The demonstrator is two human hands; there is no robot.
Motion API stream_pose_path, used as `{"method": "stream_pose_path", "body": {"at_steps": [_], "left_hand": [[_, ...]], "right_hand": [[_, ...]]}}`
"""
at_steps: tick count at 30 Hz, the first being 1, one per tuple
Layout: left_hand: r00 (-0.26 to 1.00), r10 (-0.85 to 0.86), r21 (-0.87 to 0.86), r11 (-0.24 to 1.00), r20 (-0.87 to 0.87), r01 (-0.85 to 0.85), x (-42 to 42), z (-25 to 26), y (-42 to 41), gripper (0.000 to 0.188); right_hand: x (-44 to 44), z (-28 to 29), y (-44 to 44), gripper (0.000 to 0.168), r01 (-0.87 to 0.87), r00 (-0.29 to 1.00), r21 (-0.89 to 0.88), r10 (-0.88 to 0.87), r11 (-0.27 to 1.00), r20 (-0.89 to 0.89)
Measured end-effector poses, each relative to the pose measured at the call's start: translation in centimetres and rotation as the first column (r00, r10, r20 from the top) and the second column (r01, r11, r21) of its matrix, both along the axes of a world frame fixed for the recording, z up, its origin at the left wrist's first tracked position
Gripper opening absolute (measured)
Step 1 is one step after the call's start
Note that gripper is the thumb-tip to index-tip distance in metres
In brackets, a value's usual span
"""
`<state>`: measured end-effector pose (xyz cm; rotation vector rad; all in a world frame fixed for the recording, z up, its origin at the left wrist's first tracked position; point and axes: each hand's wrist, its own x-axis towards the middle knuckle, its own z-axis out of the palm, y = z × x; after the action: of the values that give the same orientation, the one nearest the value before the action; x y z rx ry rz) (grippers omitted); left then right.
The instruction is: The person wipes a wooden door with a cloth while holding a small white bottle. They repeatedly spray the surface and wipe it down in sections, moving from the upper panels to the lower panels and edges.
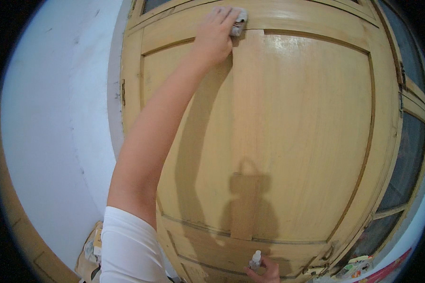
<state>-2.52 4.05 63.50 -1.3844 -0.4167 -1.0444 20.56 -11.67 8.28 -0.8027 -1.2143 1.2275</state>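
My left hand (214, 33) is stretched up to the top rail of a yellowish wooden door (301, 134), pressing a folded grey cloth (239, 23) against the wood just above the panel. Low in the view, my right hand (267, 271) holds a small clear bottle (255, 261) with a whitish nozzle top, in front of the lower part of the door. Part of the cloth is hidden under my left fingers. The shadow of my head and arm falls on the door panel.
A white wall (56, 106) stands on the left, with a bag of items (92, 249) low beside my sleeve. A metal door handle (328, 252) is at the lower right. Dark glass panes (402, 159) run along the right, with colourful items (356, 269) below them.
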Motion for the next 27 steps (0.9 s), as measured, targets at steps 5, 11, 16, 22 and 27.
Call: {"method": "stream_pose_path", "body": {"at_steps": [5,11,16,22,27], "left_hand": [[0.998,-0.057,-0.014,0.998,-0.035,0.056,-0.5,-1.2,0.0,0.072],[0.998,-0.013,-0.046,0.999,0.061,0.016,-4.1,-2.0,0.0,0.069],[0.988,-0.012,-0.082,0.996,0.151,0.024,-7.9,-2.6,-0.2,0.071],[0.968,0.021,-0.073,0.997,0.249,-0.003,-13.2,-3.2,0.3,0.072],[0.924,-0.005,-0.137,0.989,0.382,0.062,-16.0,-2.9,0.3,0.071]], "right_hand": [[0.3,0.6,-0.7,0.030,0.070,0.939,0.143,-0.114,0.987,0.325],[1.6,-0.8,0.1,0.036,0.055,0.850,0.162,-0.131,0.985,0.510],[1.9,-4.5,2.0,0.029,0.011,0.992,0.061,-0.019,0.998,0.123],[4.0,-8.7,3.3,0.022,-0.075,0.995,-0.002,0.075,0.997,-0.060],[4.2,-4.1,1.6,0.031,0.121,0.902,0.255,-0.214,0.959,0.374]]}}
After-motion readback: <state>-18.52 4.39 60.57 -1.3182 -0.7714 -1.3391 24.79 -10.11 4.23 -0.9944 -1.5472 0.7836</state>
